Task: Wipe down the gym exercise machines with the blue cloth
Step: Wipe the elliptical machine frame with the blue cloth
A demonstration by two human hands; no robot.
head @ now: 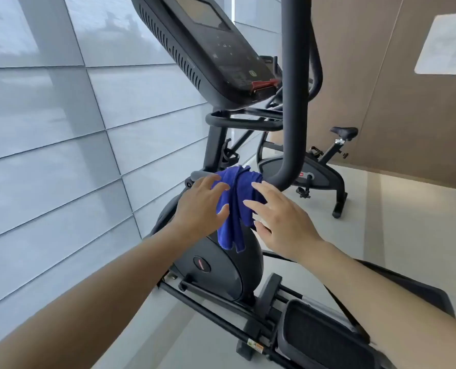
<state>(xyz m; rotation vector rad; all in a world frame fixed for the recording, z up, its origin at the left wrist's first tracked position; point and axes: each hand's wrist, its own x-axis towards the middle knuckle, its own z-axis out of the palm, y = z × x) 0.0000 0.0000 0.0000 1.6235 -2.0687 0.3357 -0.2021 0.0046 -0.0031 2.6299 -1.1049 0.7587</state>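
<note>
A blue cloth (237, 206) hangs draped over a low bar of the black elliptical machine (221, 265), its loose end trailing down onto the round flywheel housing. My left hand (200, 206) reaches in from the left with fingers spread, fingertips touching the cloth's left edge. On the other side, my right hand (280, 219) has straight spread fingers at the cloth's right edge. Neither hand curls round the cloth. The machine's console (216, 54) looms above.
A thick black handle arm (293, 102) runs down just right of the cloth. An exercise bike (320, 169) stands behind on the pale floor. A tiled grey wall (48, 129) is close on the left. A foot pedal (320, 334) lies at bottom right.
</note>
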